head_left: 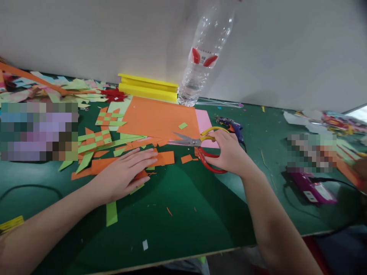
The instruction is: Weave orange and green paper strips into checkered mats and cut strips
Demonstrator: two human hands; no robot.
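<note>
My right hand [229, 151] grips a pair of scissors [195, 142] with one yellow and one red handle loop, its blades parted and pointing left. Under the blades lie a large orange paper sheet [160, 116] and a pink sheet [204, 118]. My left hand [126, 173] lies flat with fingers stretched over an orange paper strip [166, 157] and other scraps. Small orange pieces [186, 159] rest between the two hands. Left of them are woven green and orange paper pieces [96, 140] among loose green strips.
A clear plastic bottle [197, 65] stands against the grey wall beside a yellow folded strip [147, 88]. A blue glue gun [233, 124] lies behind my right hand. A purple power block [312, 187] with a cable sits at right. Paper scraps [54, 89] pile up at back left.
</note>
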